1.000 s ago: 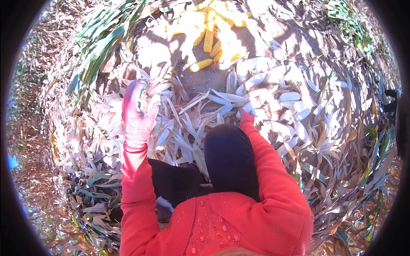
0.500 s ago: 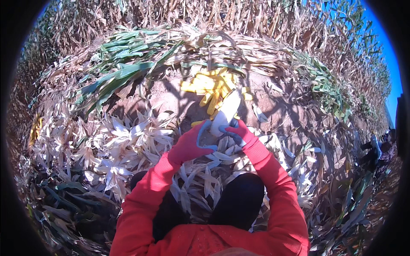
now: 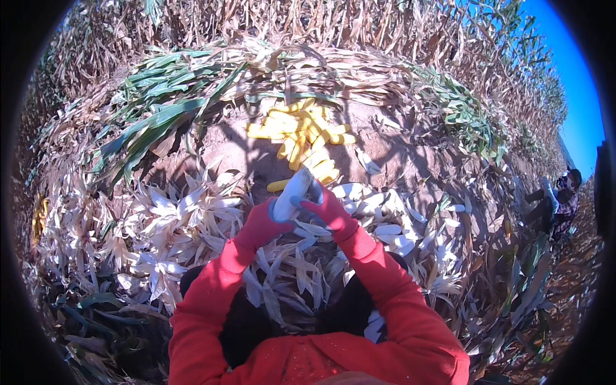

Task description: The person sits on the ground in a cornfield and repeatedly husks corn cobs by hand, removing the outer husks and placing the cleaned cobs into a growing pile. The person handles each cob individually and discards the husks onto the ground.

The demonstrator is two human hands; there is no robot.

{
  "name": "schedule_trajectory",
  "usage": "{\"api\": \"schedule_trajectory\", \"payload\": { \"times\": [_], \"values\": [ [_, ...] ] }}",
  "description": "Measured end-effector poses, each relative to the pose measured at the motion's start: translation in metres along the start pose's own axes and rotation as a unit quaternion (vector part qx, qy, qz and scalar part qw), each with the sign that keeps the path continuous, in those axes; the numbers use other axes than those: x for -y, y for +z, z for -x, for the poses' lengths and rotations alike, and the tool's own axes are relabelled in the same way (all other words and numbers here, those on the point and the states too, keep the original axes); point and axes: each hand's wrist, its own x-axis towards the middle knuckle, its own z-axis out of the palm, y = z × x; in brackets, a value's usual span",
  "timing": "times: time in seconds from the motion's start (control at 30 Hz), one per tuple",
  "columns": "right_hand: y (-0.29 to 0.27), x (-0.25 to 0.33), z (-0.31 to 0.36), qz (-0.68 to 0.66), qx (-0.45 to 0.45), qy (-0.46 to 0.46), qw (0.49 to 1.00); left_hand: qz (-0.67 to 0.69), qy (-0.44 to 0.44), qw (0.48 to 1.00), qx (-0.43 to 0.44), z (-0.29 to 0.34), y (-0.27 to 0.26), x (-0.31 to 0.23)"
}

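Note:
Between my two gloved hands is an ear of corn [image 3: 294, 194] in its pale husk, tilted with its tip pointing away from me. My left hand [image 3: 264, 221], in a red glove with a grey-blue palm, is closed round the ear's near end. My right hand [image 3: 326, 208], gloved alike, grips its right side higher up; some fingertips are hidden. Just beyond lies a pile of husked yellow corn ears [image 3: 301, 131] on bare soil, with a single yellow ear [image 3: 278, 185] nearest my hands.
Stripped dry husks [image 3: 160, 221] cover the ground left and right of me. Cut stalks with green leaves [image 3: 151, 122] lie in a band behind the pile. Standing dry corn [image 3: 269, 22] rises beyond. At far right is another person [image 3: 564, 199]. More yellow ears [image 3: 40, 218] lie far left.
The husked-over ear has come back toward me and left in the picture. My left fingers, apart from it before, now wrap its near end. The view has shifted a little.

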Motion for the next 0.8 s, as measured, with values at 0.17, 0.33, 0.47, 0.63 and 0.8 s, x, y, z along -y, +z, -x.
{"api": "schedule_trajectory", "payload": {
  "times": [0.17,0.33,0.47,0.63,0.8],
  "values": [
    [-0.01,0.035,0.01,-0.083,-0.055,0.177,0.979,-0.139,0.019,0.989,0.037,0.008,0.02,0.002],
    [-0.01,0.023,0.012,-0.193,-0.082,0.21,0.955,-0.158,0.023,0.987,0.016,0.005,0.014,-0.004],
    [-0.023,-0.001,0.004,-0.108,-0.034,0.183,0.977,-0.196,0.006,0.981,0.011,0.003,0.012,-0.013],
    [-0.016,-0.02,0.002,-0.16,-0.106,0.128,0.973,-0.367,0.066,0.925,-0.074,0.0,0.02,-0.004],
    [0.002,-0.026,-0.008,-0.435,-0.163,0.151,0.873,-0.382,0.091,0.906,-0.159,-0.017,0.036,0.015]
  ]
}}
